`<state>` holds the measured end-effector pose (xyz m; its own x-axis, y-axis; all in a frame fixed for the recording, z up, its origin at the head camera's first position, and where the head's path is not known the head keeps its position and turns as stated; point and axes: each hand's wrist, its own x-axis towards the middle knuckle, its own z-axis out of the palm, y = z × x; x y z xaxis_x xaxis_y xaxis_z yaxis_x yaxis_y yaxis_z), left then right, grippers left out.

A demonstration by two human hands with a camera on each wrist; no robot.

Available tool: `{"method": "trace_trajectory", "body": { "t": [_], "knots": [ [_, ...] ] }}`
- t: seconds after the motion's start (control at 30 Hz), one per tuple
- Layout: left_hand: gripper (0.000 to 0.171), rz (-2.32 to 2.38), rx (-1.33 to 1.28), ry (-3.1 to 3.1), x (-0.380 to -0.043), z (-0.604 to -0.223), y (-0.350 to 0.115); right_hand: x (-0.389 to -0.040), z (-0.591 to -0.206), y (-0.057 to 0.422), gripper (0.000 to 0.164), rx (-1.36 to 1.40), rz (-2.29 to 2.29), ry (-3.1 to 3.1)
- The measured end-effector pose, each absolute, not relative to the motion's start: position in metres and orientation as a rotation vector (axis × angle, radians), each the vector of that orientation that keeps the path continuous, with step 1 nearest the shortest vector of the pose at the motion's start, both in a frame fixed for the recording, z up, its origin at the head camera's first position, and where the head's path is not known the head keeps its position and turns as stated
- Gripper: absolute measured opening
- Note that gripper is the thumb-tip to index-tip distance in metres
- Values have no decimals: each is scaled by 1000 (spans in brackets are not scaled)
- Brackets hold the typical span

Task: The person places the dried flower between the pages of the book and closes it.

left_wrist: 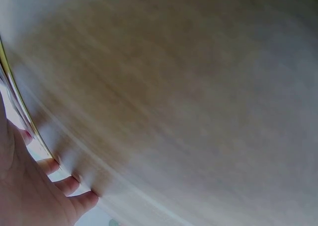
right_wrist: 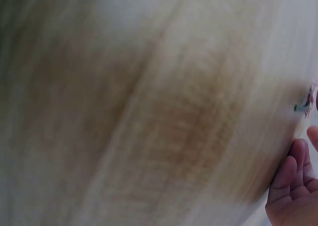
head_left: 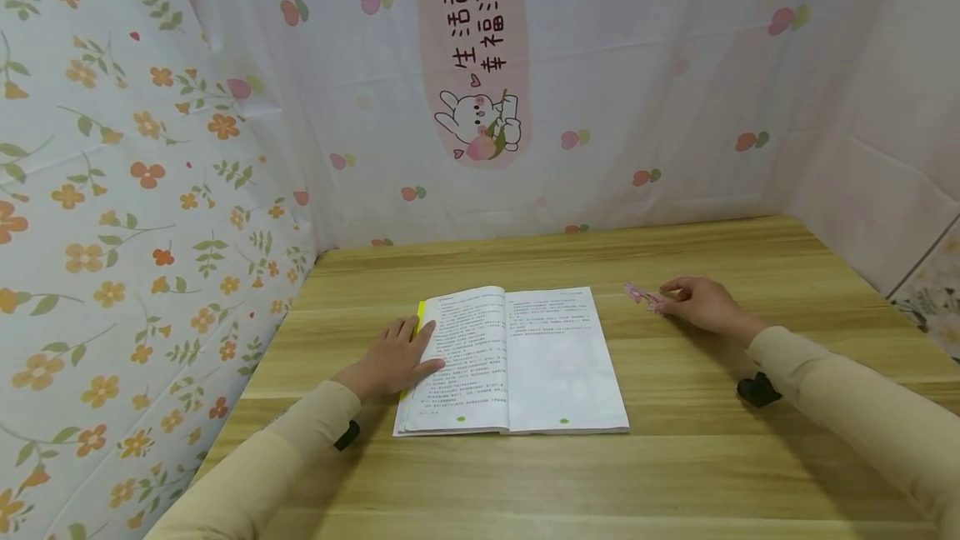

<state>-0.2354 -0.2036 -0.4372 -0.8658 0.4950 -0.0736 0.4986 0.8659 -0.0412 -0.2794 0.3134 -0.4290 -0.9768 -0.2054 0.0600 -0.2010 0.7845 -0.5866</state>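
Note:
An open book (head_left: 558, 365) with printed pages lies on the table. My left hand (head_left: 393, 358) rests at its left edge, thumb over the page and the other fingers spread by the yellow edge. In the left wrist view, the fingertips of that hand (left_wrist: 59, 186) touch the wood beside the book's edge (left_wrist: 22, 104). To the right of the book, my right hand (head_left: 701, 304) pinches the near end of a small, flat pink patterned piece (head_left: 643, 297), low over the table. Only a bit of this pink piece (right_wrist: 309, 101) shows in the right wrist view, by the hand (right_wrist: 295, 186).
The wooden table (head_left: 540, 482) carries the book. Behind it hangs a white curtain (head_left: 637, 107) with printed fruit and a rabbit; a flowered curtain (head_left: 112, 232) hangs along the left side. Black wrist pieces (head_left: 757, 390) sit under both sleeves.

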Motion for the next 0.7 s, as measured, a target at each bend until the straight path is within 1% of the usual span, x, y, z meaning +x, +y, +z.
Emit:
{"method": "trace_trajectory", "body": {
  "t": [0.2,0.5,0.7],
  "knots": [
    [78,-108,810,2984,-235,-437,-205,-279,-430,308,48,-352,-890,2979],
    [78,-108,815,2989,-234,-435,-204,-280,-434,307,39,-318,-925,2970],
    [78,-95,793,2978,-234,-435,-204,-282,-434,305,29,-303,-964,2979]
  ]
}}
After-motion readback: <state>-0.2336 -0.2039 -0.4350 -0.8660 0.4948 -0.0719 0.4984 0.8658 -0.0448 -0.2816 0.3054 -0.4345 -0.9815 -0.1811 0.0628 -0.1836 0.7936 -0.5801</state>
